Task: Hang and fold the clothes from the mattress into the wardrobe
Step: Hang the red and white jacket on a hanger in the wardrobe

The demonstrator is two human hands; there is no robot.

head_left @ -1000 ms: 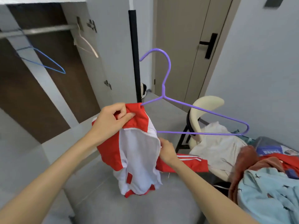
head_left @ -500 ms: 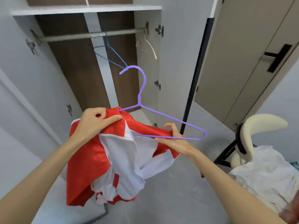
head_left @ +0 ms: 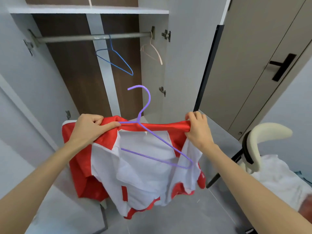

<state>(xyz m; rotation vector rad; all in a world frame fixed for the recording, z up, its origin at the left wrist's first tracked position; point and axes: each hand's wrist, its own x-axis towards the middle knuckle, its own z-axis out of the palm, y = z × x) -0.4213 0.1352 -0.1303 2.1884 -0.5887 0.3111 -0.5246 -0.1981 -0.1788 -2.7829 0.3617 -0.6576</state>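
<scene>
A red and white jacket [head_left: 140, 176] hangs open in front of me, its white lining facing me. My left hand [head_left: 92, 128] grips the jacket's left shoulder together with one arm of a purple wire hanger [head_left: 146, 105]. My right hand [head_left: 197, 129] grips the red collar edge at the right and pulls it taut. The hanger's other arm lies inside the jacket against the lining, and its hook points up toward the open wardrobe [head_left: 70, 68]. The wardrobe's metal rail [head_left: 74, 38] runs across above.
A blue wire hanger [head_left: 116, 62] and a pale pink hanger [head_left: 152, 51] hang on the rail. A white shelf [head_left: 87, 10] tops the hanging space. A chair with a cream headrest [head_left: 263, 139] and white cloth stands at the right. A door with a black handle [head_left: 282, 66] is behind.
I have turned to face the wardrobe. My right hand let go of the hanger's bottom bar and took the jacket's collar at the right, spreading the jacket wide.
</scene>
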